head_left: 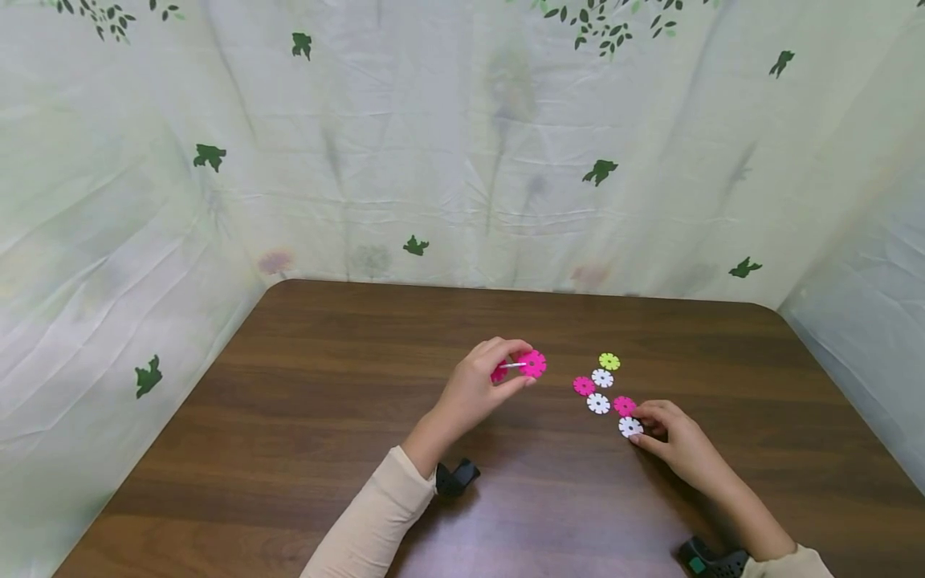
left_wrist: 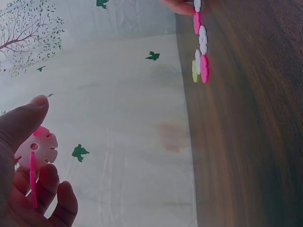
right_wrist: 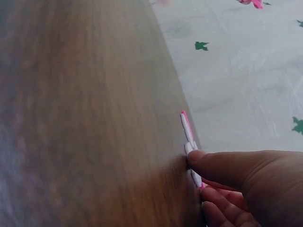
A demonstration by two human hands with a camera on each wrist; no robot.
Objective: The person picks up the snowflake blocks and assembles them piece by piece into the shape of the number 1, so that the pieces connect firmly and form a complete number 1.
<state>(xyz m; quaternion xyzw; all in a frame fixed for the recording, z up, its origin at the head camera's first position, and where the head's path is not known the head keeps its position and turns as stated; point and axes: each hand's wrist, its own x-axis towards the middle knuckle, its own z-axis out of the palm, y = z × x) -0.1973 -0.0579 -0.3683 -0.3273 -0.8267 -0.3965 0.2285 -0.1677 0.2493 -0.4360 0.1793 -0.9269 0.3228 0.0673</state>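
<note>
No legible text, label, brand, number or sign appears in any view. The backdrop cloth (head_left: 462, 144) carries only printed green leaf and bird motifs, and the slotted plastic discs (head_left: 602, 378) on the counter (head_left: 325, 449) bear no markings.

Perhaps a staged recording booth — printed cloth backdrop (head_left: 462, 160), wooden table (head_left: 325, 449)

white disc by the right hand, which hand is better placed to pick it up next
Right. The right hand already has its fingers on the white disc on the table. The left hand is busy holding a joined pink piece in the air.
</note>
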